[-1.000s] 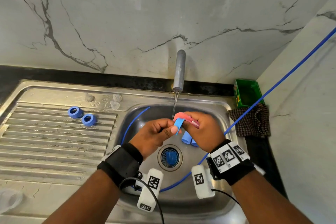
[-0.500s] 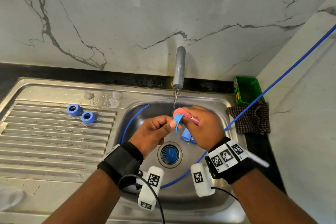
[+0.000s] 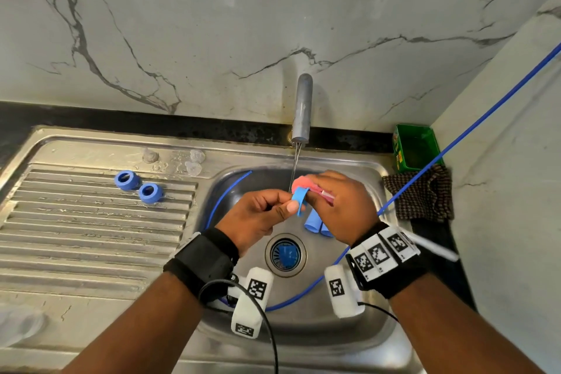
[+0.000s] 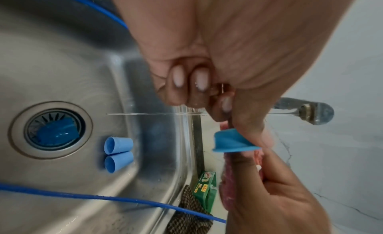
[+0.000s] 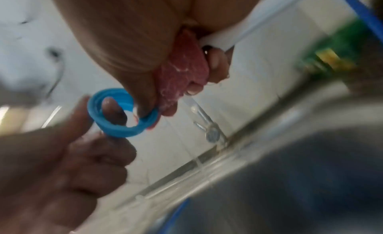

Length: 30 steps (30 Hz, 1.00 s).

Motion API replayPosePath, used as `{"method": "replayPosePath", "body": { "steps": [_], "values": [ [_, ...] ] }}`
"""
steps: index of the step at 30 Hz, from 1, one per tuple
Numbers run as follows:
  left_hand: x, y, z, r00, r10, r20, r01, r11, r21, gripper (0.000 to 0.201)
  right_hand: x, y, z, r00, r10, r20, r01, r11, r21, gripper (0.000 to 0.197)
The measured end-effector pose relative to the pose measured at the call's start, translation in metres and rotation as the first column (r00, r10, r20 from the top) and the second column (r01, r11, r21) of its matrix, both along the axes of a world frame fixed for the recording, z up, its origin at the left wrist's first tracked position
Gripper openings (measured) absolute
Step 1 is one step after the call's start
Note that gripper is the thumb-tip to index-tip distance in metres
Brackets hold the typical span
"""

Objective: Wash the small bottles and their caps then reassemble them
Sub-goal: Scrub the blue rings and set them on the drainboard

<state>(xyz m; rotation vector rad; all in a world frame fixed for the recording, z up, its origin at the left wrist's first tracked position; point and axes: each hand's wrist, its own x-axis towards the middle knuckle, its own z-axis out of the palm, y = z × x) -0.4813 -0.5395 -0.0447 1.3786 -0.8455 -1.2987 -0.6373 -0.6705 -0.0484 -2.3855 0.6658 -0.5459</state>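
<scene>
1. The left hand (image 3: 261,215) pinches a blue ring-shaped cap (image 3: 299,200) between thumb and fingers, just under the thin stream from the tap (image 3: 302,109), above the sink (image 3: 358,343) basin.
2. The right hand (image 3: 340,206) clenches a pink scrubbing pad (image 3: 303,184) and presses it against the cap; suds show on the pad, so my judgement is that this cap is mid-scrub, not yet rinsed.
3. Two more blue caps (image 3: 138,187) lie on the ribbed drainboard, well left of the tap. Whether they are washed already I cannot tell.
4. Two small blue bottles (image 4: 118,153) lie side by side on the sink floor, beside the drain (image 4: 50,129) and well below the tap. They look unwashed and uncapped, so I judge the bottle washing and all reassembly still lie ahead.
5. A further blue piece sits in the drain itself; what it is I cannot tell.
6. The left wrist view shows the bottles' open mouths and the cap's flared rim edge-on, which the head view hides behind the right hand.
7. The right wrist view alone shows the cap (image 5: 122,113) as an open ring, with a left fingertip visible through it.
8. Only the head view shows the drainboard caps and a green box (image 3: 416,146) right of the tap.
</scene>
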Motion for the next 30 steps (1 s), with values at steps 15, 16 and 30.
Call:
{"method": "replayPosePath", "body": {
  "steps": [15,16,30],
  "values": [
    [0.001,-0.007,0.006,0.997,-0.006,-0.075,0.007,1.0,0.016,0.03,-0.005,0.001,-0.001,0.999,-0.014,0.036,0.02,0.988,-0.151,0.024],
    [0.001,-0.008,0.007,0.996,0.009,-0.087,-0.005,0.999,0.052,0.034,-0.005,-0.001,0.0,0.998,-0.024,-0.055,0.005,0.947,-0.323,0.029],
    [0.001,-0.009,-0.001,0.999,0.043,-0.002,-0.043,0.997,0.065,0.048,-0.001,0.004,-0.002,0.976,-0.067,-0.209,-0.009,0.939,-0.344,0.039]
  ]
}}
